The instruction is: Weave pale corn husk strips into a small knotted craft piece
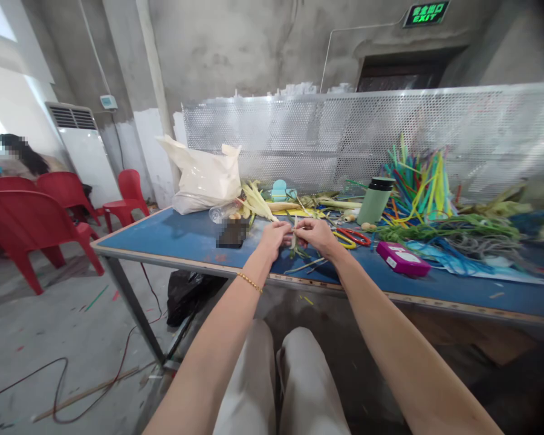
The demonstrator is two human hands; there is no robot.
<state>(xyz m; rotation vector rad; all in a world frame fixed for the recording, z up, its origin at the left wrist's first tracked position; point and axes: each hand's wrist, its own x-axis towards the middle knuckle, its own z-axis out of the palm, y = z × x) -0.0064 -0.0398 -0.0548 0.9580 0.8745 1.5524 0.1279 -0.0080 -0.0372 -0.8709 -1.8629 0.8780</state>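
Note:
Over the front edge of the blue table, my left hand (pixel 275 237) and my right hand (pixel 316 235) are close together, fingertips almost meeting. Both are closed in a pinch around a pale strip (pixel 294 232) that looks like dried corn husk. The finer detail between the fingertips is blurred. Green leafy scraps (pixel 299 252) lie just below the fingers. Red-handled scissors (pixel 357 236) and a yellow handle (pixel 344 240) are right of my right hand. A bundle of pale husks (pixel 256 200) sits behind my left hand.
On the blue table (pixel 163 234) stand a white bag (pixel 208 175), a clear bottle (pixel 220 212), a dark pixelated object (pixel 233 234), a green tumbler (pixel 376 202) and a purple box (pixel 402 258). Colourful pipe cleaners (pixel 421 187) and tangled cords (pixel 466 238) fill the right. Red chairs (pixel 31 226) stand left.

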